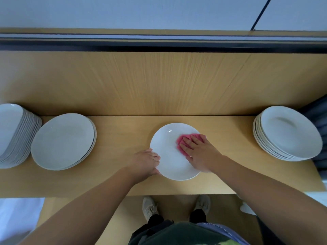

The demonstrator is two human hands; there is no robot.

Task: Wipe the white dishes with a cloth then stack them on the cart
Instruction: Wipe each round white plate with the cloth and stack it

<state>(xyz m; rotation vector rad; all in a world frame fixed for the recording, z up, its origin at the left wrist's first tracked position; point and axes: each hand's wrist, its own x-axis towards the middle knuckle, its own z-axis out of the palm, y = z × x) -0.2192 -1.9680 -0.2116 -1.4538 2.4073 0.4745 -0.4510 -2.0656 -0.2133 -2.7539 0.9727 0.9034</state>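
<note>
A single white plate [169, 152] lies flat on the wooden counter [123, 131] in front of me. My right hand [198, 152] presses a pink cloth [185, 138] onto the plate's right half with straight, spread fingers. My left hand [146, 161] grips the plate's left rim, fingers curled over the edge. A low stack of white plates [63, 140] sits to the left. Further left stands a tall stack of white plates [12, 133], cut off by the frame edge. Another stack of deep white plates [286, 133] stands at the right end of the counter.
A wooden back panel [159, 82] rises behind the counter. Something dark grey [318, 121] stands beyond the counter's right end. My shoes [150, 207] and the wooden floor show below the counter's front edge.
</note>
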